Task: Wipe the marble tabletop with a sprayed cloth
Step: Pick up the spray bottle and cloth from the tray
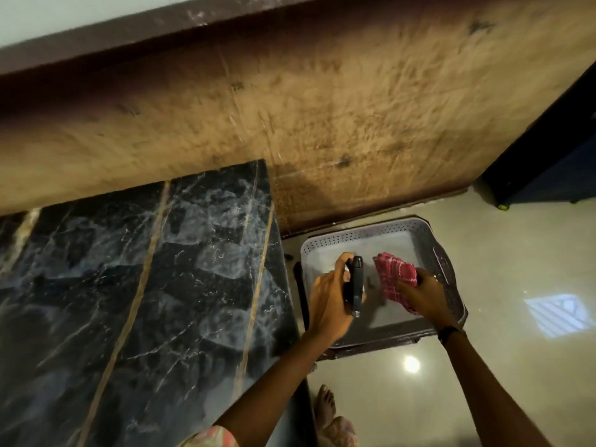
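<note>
From the head view, looking steeply down, a dark marble tabletop (129, 285) fills the lower left, black with white veining and thin gold-coloured lines running across it; its right edge ends just beside a pale perforated plastic tray (448, 269) that sits lower, on a dark stand on the glossy floor (516, 366). The left hand (329, 304) is over the tray, fingers wrapped around a spray bottle (354, 285) whose dark trigger head is seen from above, the nozzle end pointing away from the camera; the bottle's body is mostly hidden under the head and the hand, and no label or brand can be read on it. The right hand (422, 295), with a dark band at the wrist, grips a bunched red-and-white checked cloth (395, 274), held above the tray's floor just to the right of the sprayer and apart from it. The cloth carries no writing that can be made out. Behind the tabletop and tray stands a tan, brown-streaked wall (322, 108), blurred. A dark cabinet (554, 150) stands at the far right. A bare foot (324, 404) shows on the floor by the table's edge. Bright reflections lie on the floor tiles.
</note>
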Motion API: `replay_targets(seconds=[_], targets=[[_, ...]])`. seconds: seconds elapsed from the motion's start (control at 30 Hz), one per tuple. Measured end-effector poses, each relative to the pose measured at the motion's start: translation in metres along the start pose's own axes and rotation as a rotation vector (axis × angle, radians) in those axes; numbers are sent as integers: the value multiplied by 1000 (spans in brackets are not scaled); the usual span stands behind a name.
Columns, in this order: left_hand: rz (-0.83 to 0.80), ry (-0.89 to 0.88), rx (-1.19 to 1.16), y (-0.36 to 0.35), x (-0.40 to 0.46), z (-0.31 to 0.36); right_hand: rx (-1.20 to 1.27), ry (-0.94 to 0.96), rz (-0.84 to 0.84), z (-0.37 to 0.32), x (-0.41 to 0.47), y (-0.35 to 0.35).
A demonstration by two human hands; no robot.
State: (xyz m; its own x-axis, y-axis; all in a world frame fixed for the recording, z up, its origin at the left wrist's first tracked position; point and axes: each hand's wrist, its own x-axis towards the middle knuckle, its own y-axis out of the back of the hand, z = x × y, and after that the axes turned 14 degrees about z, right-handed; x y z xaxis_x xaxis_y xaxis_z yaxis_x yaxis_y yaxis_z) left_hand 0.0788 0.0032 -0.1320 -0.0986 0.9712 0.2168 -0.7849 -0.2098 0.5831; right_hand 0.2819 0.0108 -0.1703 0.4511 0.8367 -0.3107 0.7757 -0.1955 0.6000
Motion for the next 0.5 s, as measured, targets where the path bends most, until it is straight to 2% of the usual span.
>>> replay_targets(seconds=[0.07,0.23,0.3,0.43,0.5], targets=[[27,-3,-70,26,-4,13,141,11,37,-29,-29,6],[-52,192,-232,112,-25,35,450,17,26,-106,-118,-2],[-32,221,-307,150,-33,40,530,-9,-62,-127,-150,-15],[213,222,-253,237,-64,17,595,-161,-313,-147,-214,-62],[212,251,-281,280,-83,-4,649,-261,-437,-151,-250,-94]])
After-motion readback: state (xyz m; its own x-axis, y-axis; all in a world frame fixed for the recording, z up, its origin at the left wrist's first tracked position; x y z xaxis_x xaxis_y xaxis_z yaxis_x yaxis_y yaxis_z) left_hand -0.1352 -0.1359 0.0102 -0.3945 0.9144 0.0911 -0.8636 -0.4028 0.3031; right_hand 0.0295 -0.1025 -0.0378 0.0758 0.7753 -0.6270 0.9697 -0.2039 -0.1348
